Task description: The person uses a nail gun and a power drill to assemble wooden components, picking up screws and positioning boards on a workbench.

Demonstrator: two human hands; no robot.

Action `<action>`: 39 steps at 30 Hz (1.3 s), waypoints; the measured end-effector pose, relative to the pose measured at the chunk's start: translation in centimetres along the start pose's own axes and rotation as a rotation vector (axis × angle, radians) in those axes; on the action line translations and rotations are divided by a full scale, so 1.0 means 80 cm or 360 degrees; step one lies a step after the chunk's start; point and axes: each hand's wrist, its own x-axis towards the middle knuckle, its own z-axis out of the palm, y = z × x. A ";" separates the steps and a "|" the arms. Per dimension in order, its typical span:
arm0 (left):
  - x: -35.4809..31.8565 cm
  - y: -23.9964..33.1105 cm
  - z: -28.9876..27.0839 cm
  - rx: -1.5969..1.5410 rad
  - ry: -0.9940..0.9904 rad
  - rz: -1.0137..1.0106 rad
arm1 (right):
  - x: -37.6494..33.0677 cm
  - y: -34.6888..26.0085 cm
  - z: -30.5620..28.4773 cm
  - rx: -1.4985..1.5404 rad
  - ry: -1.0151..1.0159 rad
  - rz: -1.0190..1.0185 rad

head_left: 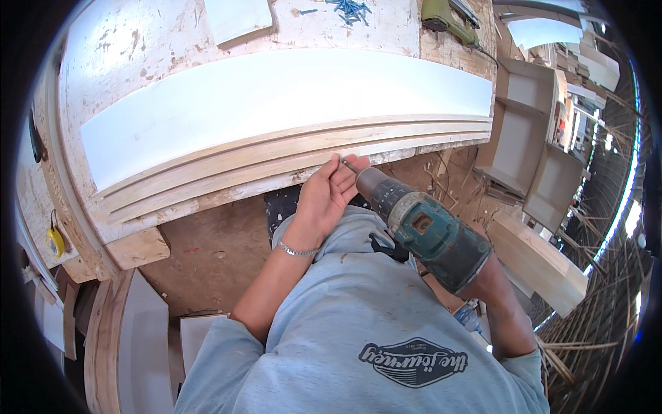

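A teal and black cordless drill (434,234) is gripped in my right hand (488,276), which is mostly hidden behind the tool's body. Its chuck points up and to the left, and a thin bit (349,165) sticks out of it. My left hand (327,193), palm up with a metal bracelet at the wrist, pinches at the bit's tip between thumb and forefinger. Whatever small piece sits in that pinch is too small to make out. Just beyond the fingers, several narrow wooden strips (276,155) lie side by side along the bench's near edge, against a long white panel (289,86).
Blue screws (350,10) lie in a pile on the paint-marked workbench (117,62). A green power tool (448,17) rests at the far right, beside a smaller white board (238,17). A yellow tape measure (55,241) is at left. Open cabinet boxes (520,131) stand on the right.
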 end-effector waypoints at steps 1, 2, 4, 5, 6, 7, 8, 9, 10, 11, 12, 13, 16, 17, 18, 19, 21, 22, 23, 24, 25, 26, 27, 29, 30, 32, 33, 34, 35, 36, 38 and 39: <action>-0.005 0.001 -0.013 0.0088 -0.0008 -0.0047 | 0.004 -0.003 -0.001 0.0088 0.0049 -0.0072; -0.011 0.000 -0.020 0.0171 -0.0017 -0.0092 | 0.005 -0.007 -0.003 0.0127 0.0078 -0.0104; -0.048 -0.001 0.008 0.0946 0.0124 0.0398 | 0.009 -0.014 -0.004 0.0167 0.0116 -0.0123; -0.073 0.000 0.028 0.1327 0.0210 0.0654 | 0.010 -0.017 -0.005 0.0176 0.0107 -0.0113; -0.091 -0.003 0.047 0.1451 0.0047 0.1116 | 0.011 -0.020 -0.006 0.0183 0.0098 -0.0100; -0.106 -0.006 0.066 0.1555 -0.0118 0.1580 | 0.012 -0.022 -0.007 0.0200 0.0077 -0.0077; -0.107 0.005 0.089 0.1715 -0.0418 0.1984 | 0.011 -0.024 -0.007 0.0224 0.0059 -0.0040; -0.107 0.014 0.112 0.1858 -0.0720 0.2398 | 0.013 -0.025 -0.004 0.0288 0.0155 -0.0163; -0.116 0.013 0.135 0.1884 -0.0868 0.2341 | 0.016 -0.028 0.000 0.0353 0.0261 -0.0284; -0.116 0.008 0.144 0.1929 -0.0991 0.2288 | 0.017 -0.024 0.008 0.0555 0.0362 -0.0318; -0.116 0.004 0.153 0.1971 -0.1111 0.2229 | 0.018 -0.020 0.016 0.0750 0.0460 -0.0365; -0.109 -0.003 0.148 0.2024 -0.1194 0.2173 | 0.017 -0.008 0.033 0.1076 0.0541 -0.0315; -0.098 -0.010 0.141 0.2016 -0.1241 0.2206 | 0.014 -0.018 0.007 0.0693 0.0359 -0.0231; -0.096 -0.010 0.141 0.1982 -0.1228 0.2246 | 0.015 -0.020 -0.001 0.0452 0.0290 -0.0251; -0.096 -0.010 0.141 0.1952 -0.1211 0.2261 | 0.016 -0.022 -0.008 0.0212 0.0224 -0.0280; -0.096 -0.010 0.141 0.1922 -0.1193 0.2276 | 0.018 -0.019 -0.007 0.0085 0.0216 -0.0355; -0.095 -0.008 0.142 0.1877 -0.1171 0.2306 | 0.021 -0.014 -0.005 -0.0024 0.0227 -0.0426; -0.093 -0.009 0.142 0.1860 -0.1161 0.2319 | 0.022 -0.012 -0.004 -0.0006 0.0240 -0.0420; -0.092 -0.009 0.142 0.1843 -0.1145 0.2331 | 0.023 -0.012 -0.004 0.0009 0.0257 -0.0407; -0.092 -0.008 0.142 0.1863 -0.1150 0.2316 | 0.024 -0.013 -0.004 0.0025 0.0275 -0.0395; -0.091 -0.007 0.142 0.1883 -0.1156 0.2301 | 0.025 -0.015 -0.003 0.0040 0.0301 -0.0374; -0.091 -0.005 0.141 0.1903 -0.1161 0.2286 | 0.026 -0.016 -0.003 0.0038 0.0313 -0.0374; -0.090 -0.006 0.141 0.1891 -0.1155 0.2303 | 0.027 -0.016 -0.003 0.0036 0.0322 -0.0373; -0.089 -0.008 0.142 0.1869 -0.1147 0.2332 | 0.027 -0.011 -0.002 0.0046 0.0323 -0.0418; -0.089 -0.007 0.143 0.1890 -0.1151 0.2319 | 0.027 -0.009 -0.001 0.0072 0.0328 -0.0440; -0.088 -0.004 0.146 0.1934 -0.1163 0.2294 | 0.026 -0.006 0.002 0.0165 0.0346 -0.0482; -0.087 -0.004 0.148 0.1931 -0.1153 0.2296 | 0.026 -0.004 0.003 0.0188 0.0347 -0.0496; -0.087 -0.005 0.149 0.1927 -0.1144 0.2296 | 0.027 -0.001 0.003 0.0164 0.0332 -0.0497; -0.085 -0.005 0.149 0.1927 -0.1139 0.2297 | 0.028 0.000 0.002 0.0153 0.0320 -0.0488; -0.085 -0.007 0.148 0.1918 -0.1137 0.2309 | 0.029 0.000 0.002 0.0143 0.0307 -0.0477; -0.086 -0.010 0.146 0.1900 -0.1134 0.2331 | 0.030 -0.002 -0.002 0.0174 0.0288 -0.0435; -0.085 -0.009 0.146 0.1914 -0.1128 0.2337 | 0.030 -0.003 -0.002 0.0208 0.0280 -0.0409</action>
